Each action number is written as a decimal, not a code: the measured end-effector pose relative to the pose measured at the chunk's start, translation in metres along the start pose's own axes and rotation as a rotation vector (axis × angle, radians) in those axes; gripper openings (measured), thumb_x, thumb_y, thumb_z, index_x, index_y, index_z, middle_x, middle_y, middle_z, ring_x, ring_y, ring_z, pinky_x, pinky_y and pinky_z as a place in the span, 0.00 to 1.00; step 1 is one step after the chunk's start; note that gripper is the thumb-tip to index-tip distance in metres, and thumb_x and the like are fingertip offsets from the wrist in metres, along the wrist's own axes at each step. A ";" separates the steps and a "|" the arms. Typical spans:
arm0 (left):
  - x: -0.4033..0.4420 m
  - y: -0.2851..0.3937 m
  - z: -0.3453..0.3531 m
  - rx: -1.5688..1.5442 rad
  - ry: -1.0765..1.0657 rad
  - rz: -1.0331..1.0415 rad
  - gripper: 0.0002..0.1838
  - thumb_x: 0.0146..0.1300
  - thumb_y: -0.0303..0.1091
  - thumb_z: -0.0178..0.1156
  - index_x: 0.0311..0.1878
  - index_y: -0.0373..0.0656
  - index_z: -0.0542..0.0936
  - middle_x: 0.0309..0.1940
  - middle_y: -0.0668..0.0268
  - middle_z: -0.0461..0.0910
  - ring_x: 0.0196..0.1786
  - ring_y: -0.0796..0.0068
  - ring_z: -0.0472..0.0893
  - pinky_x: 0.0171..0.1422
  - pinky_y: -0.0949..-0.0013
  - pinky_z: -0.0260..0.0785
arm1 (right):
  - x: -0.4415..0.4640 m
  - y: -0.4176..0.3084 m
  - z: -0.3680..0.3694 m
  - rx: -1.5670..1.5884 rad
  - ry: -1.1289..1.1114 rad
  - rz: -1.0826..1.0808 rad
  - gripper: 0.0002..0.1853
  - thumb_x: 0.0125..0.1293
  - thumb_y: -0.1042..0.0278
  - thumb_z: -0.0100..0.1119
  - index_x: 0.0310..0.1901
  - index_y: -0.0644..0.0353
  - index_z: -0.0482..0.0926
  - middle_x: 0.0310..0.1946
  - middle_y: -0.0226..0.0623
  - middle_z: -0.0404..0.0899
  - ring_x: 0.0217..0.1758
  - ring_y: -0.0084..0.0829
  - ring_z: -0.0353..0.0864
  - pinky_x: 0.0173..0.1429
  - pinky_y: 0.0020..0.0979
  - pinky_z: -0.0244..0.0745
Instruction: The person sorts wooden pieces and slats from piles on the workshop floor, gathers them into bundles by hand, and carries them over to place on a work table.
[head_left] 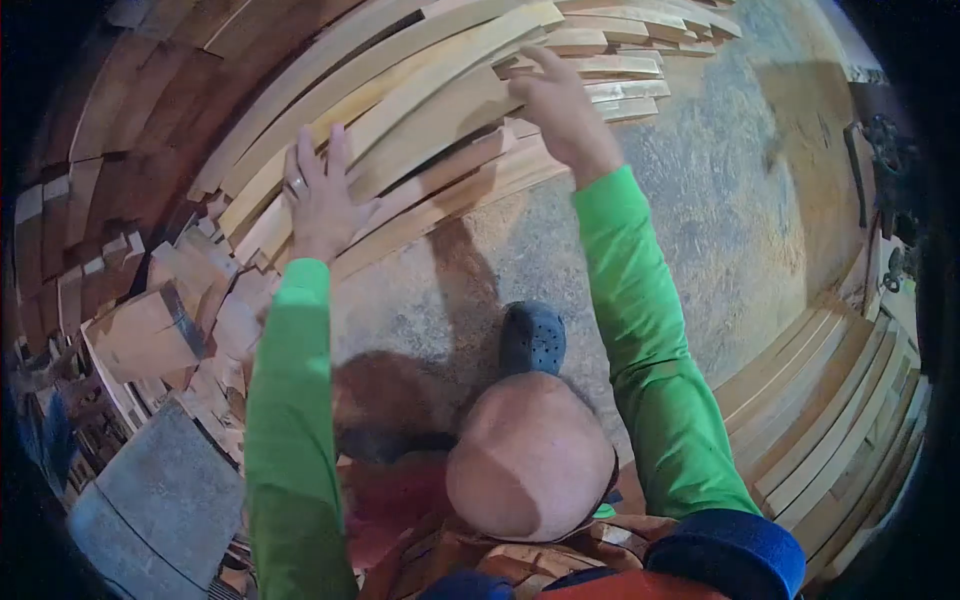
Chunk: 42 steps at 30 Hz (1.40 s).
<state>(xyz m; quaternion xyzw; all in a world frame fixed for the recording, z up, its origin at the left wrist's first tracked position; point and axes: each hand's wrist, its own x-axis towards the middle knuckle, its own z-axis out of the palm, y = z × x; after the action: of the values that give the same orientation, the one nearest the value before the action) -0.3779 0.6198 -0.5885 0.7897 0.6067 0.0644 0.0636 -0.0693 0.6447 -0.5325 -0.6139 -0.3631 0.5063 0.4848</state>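
Long pale wooden boards [440,125] lie side by side in a stack at the top of the view, slanting up to the right. My left hand [325,200] rests on their near-left part with its fingers spread, a ring on one finger. Close to the right end of a wide middle board, my right hand [565,110] has its index finger stretched forward and its thumb apart from it. Its fingertips are by the board ends; whether they press on the wood, I cannot tell. Both arms wear green sleeves [640,290].
Wood offcuts [150,330] are heaped at the left, beside a grey panel [160,510]. Darker stacked timber [130,100] stands at the upper left. More long boards [830,410] lie at the lower right. A dark clog [533,338] and bare knee [530,455] are below, on the dusty floor [700,200].
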 end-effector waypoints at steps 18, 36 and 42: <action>0.011 -0.012 -0.012 -0.014 -0.038 0.057 0.53 0.45 0.46 0.74 0.77 0.55 0.61 0.78 0.50 0.56 0.77 0.43 0.58 0.79 0.45 0.56 | 0.058 0.146 -0.015 -0.411 -0.146 -0.389 0.23 0.62 0.67 0.66 0.58 0.63 0.77 0.51 0.46 0.80 0.50 0.42 0.80 0.56 0.40 0.77; -0.009 -0.013 0.009 0.024 -0.056 -0.005 0.56 0.49 0.33 0.73 0.81 0.63 0.53 0.84 0.57 0.35 0.80 0.34 0.45 0.80 0.34 0.48 | -0.179 -0.044 -0.403 -0.405 0.284 -0.093 0.17 0.63 0.76 0.69 0.51 0.58 0.75 0.40 0.29 0.75 0.41 0.20 0.74 0.48 0.19 0.72; -0.011 -0.012 0.003 0.033 -0.132 -0.017 0.55 0.55 0.34 0.70 0.82 0.65 0.49 0.84 0.58 0.32 0.80 0.31 0.42 0.81 0.36 0.46 | -0.268 -0.001 -0.420 -0.132 0.577 0.068 0.14 0.64 0.76 0.68 0.49 0.59 0.74 0.39 0.32 0.77 0.41 0.23 0.79 0.48 0.24 0.80</action>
<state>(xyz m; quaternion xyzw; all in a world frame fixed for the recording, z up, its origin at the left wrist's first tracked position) -0.3914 0.6120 -0.5937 0.7881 0.6088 0.0016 0.0909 0.2797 0.2986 -0.4523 -0.7743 -0.2218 0.3023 0.5098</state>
